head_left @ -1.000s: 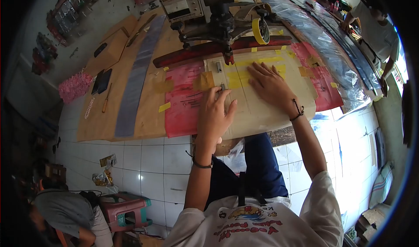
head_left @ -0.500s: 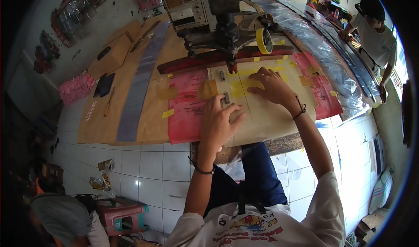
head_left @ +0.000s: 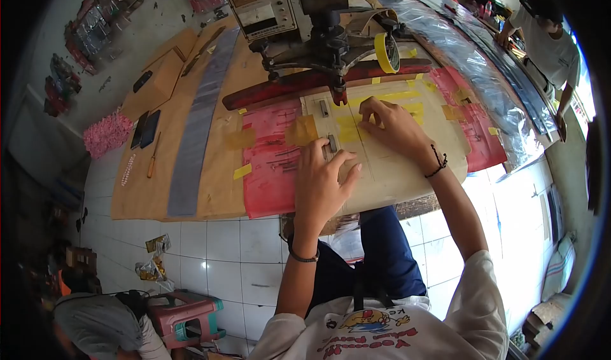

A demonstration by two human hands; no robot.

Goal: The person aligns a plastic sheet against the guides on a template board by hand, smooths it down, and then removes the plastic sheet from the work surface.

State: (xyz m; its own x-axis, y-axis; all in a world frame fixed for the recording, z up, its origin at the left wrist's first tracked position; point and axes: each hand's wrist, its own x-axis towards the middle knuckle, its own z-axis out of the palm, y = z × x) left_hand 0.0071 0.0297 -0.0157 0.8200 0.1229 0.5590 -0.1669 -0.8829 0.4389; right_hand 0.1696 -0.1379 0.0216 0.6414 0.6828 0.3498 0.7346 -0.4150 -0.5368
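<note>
My left hand (head_left: 321,180) lies on the beige sheet (head_left: 407,182) with fingers apart. Its fingertips are close to a small grey metal block (head_left: 331,144); I cannot tell if they touch. A second grey block (head_left: 324,109) sits further back. My right hand (head_left: 393,130) is over the yellow strips (head_left: 349,130) on the sheet, fingers curled and thumb brought near the index fingertip. Whatever may be between those tips is too small to make out. Above the sheet's far edge hangs the machine's red-tipped clamp (head_left: 340,96), beside a long dark red bar (head_left: 267,90).
Red sheeting (head_left: 270,169) flanks the beige sheet. A roll of yellow tape (head_left: 386,53) hangs on the machine arm. Leftward lie a grey strip (head_left: 197,137), a phone (head_left: 150,128) and a screwdriver (head_left: 153,156). One person (head_left: 550,42) stands at right; another (head_left: 102,322) is low at left.
My right hand's fingers have curled in, and the thumb and index finger are closer together. My left hand stays by the grey block. The view has shifted slightly.
</note>
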